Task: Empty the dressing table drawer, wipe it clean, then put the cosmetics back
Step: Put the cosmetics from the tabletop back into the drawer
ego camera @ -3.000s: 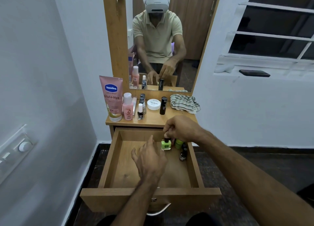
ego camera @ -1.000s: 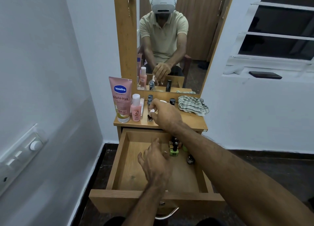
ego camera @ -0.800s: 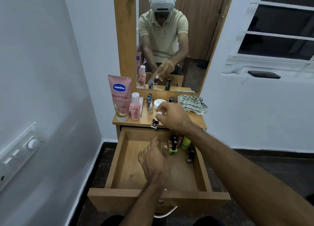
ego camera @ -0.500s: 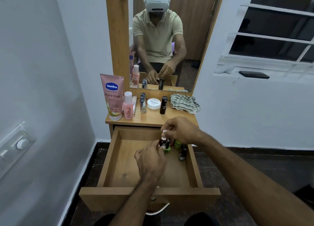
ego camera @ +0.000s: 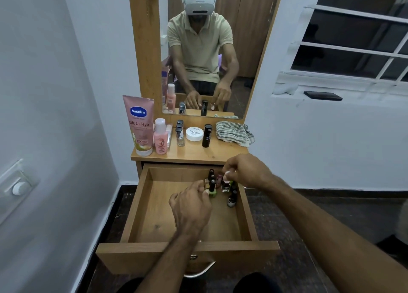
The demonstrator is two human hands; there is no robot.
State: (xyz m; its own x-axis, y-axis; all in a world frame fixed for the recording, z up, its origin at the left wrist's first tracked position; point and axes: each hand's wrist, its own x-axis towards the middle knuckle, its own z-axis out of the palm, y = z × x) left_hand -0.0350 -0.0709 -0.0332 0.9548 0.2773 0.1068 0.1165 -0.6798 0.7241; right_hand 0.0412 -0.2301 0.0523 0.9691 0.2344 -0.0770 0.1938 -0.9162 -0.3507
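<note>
The wooden drawer [ego camera: 152,213] is pulled out below the dressing table top [ego camera: 194,152]. Several small nail polish bottles stand in its far right corner. My right hand [ego camera: 245,171] pinches the white cap of a dark nail polish bottle [ego camera: 225,185] and holds it among them. My left hand [ego camera: 191,206] rests inside the drawer, fingertips touching a green nail polish bottle [ego camera: 212,190]. On the top stand a pink Vaseline tube [ego camera: 139,125], a pink bottle [ego camera: 160,139], small clear bottles [ego camera: 180,134], a white jar [ego camera: 194,134] and a black stick [ego camera: 206,136].
A striped cloth [ego camera: 234,132] lies crumpled at the top's right end. The mirror [ego camera: 209,50] rises behind the table. A white wall stands close on the left with a switch plate [ego camera: 16,186]. A dark phone [ego camera: 322,96] lies on the window sill.
My right hand took the dark white-capped bottle from the table top and brought it down into the drawer's far right corner. My left hand stayed in the drawer, edging toward the green bottle.
</note>
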